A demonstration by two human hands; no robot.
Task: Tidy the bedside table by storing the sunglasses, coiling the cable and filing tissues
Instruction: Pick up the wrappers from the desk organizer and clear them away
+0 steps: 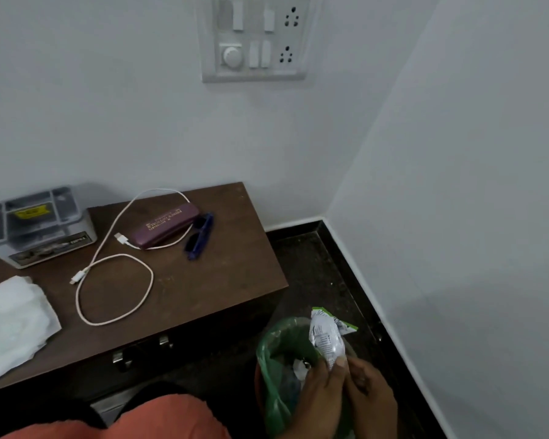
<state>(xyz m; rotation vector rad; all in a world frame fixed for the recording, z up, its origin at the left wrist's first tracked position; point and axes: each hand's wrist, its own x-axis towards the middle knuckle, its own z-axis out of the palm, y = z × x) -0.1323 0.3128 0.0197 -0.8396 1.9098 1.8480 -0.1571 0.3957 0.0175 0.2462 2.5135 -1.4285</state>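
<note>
Blue sunglasses (200, 236) lie folded on the brown bedside table (222, 280), right beside a maroon glasses case (165, 228) that is closed. A white cable (114, 280) sprawls in loose loops around the case and over the table's middle. A pack of white tissues (10, 321) sits at the table's left front edge. Both hands are off the table at lower right. My left hand (317, 391) pinches a crumpled white and green wrapper (327, 337) with its thumb, and my right hand (371, 391) curls its fingers at the wrapper's lower end.
A bin lined with a green bag (276, 359) stands on the dark floor under the wrapper, with some rubbish inside. A grey organiser box (35, 223) sits at the table's back left. Drawer handles (121, 356) show on the table front. A switch panel (254, 36) hangs on the wall.
</note>
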